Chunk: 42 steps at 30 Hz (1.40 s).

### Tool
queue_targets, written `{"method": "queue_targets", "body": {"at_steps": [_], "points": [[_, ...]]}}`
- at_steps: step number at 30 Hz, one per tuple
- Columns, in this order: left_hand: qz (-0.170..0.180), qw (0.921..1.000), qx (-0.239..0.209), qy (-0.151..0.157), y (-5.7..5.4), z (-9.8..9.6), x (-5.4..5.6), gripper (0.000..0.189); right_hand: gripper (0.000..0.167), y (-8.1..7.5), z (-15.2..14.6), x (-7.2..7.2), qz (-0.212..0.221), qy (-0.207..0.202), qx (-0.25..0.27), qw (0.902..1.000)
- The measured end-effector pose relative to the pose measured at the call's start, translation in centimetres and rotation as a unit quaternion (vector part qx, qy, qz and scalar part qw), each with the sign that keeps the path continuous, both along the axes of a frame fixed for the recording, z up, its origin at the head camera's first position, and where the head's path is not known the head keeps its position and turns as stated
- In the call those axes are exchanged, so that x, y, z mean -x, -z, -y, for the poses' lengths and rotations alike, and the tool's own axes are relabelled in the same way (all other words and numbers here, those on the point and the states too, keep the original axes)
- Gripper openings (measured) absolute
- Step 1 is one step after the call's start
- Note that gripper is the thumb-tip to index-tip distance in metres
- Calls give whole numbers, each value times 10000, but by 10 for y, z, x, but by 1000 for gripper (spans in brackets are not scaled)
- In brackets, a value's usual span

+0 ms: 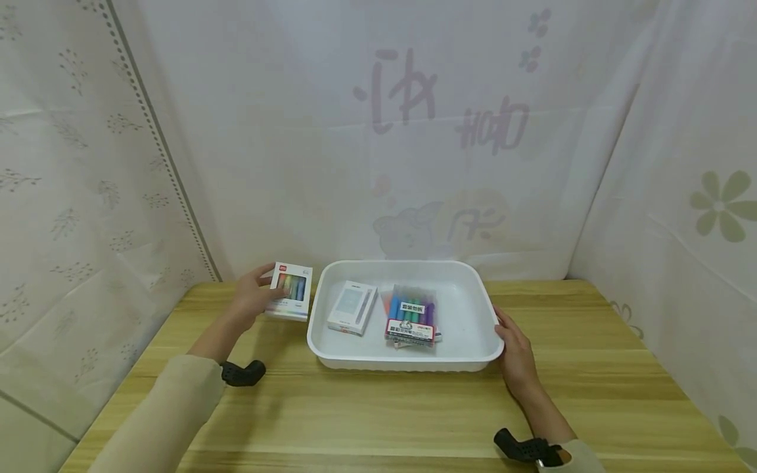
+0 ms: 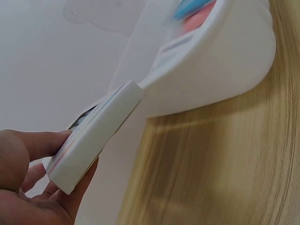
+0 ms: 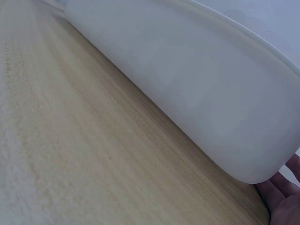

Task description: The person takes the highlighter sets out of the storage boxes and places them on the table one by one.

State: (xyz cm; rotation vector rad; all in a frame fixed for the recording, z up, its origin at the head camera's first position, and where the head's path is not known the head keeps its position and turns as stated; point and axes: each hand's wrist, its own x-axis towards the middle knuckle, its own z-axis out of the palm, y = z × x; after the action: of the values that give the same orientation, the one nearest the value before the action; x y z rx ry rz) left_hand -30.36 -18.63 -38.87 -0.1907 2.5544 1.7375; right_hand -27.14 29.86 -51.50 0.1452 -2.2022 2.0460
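Note:
My left hand grips a white box of coloured pens, thumb across its front, just left of the tray and above the table. In the left wrist view the same box is edge-on, with fingers behind it. On the tray's right side, my right hand holds the rim of the white plastic tray; the right wrist view shows only part of those fingers near the tray's corner. Inside the tray lie a small white box and a clear pack of coloured markers, which partly covers other flat items.
A wooden table bears the tray. Pale printed curtains hang behind it and at both sides. Black bands with a stub are worn on both wrists.

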Motion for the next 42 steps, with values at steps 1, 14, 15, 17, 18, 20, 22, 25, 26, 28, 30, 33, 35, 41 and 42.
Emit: {"method": "queue_targets", "body": {"at_steps": [1,14,15,17,18,20,22,25,26,28,30,33,35,41,42], "points": [[31,10000,-58,-7,0,2,-1,79,54,0,0,0,-2,-1,29,10000],[187,9994,-285,-71,8,32,-3,80,54,1,0,0,-30,-43,84,10000],[190,9994,-277,-109,9,34,-3,79,54,1,0,0,-21,-36,80,10000],[217,9993,-237,-167,12,38,-3,79,54,1,0,1,-8,-27,78,10000],[235,9993,-223,-188,14,40,-2,79,54,1,-1,1,2,-28,89,10000],[265,9991,-202,-250,16,44,-2,80,54,1,-1,1,23,-25,104,9999],[304,9989,-152,-307,19,48,-2,80,54,1,-1,2,34,-32,127,9999],[344,9988,-89,-349,21,53,-3,80,54,1,-1,2,47,-39,123,9999],[356,9987,-70,-352,22,54,-3,80,54,1,-1,2,46,-40,115,9999],[363,9987,-36,-351,23,58,-4,81,53,1,-1,1,45,-45,100,9999],[378,9987,30,-331,24,61,-4,81,53,1,-1,1,36,-55,85,9999],[404,9987,57,-316,26,67,-5,82,53,1,-1,1,24,-52,78,10000],[419,9987,104,-273,27,71,-6,82,54,1,-1,0,17,-63,91,9999],[388,9988,283,-39,26,84,-9,81,55,2,-1,0,-81,-135,122,9998],[378,9989,290,-14,26,86,-9,81,55,2,-1,0,-116,-133,85,9998]]}}
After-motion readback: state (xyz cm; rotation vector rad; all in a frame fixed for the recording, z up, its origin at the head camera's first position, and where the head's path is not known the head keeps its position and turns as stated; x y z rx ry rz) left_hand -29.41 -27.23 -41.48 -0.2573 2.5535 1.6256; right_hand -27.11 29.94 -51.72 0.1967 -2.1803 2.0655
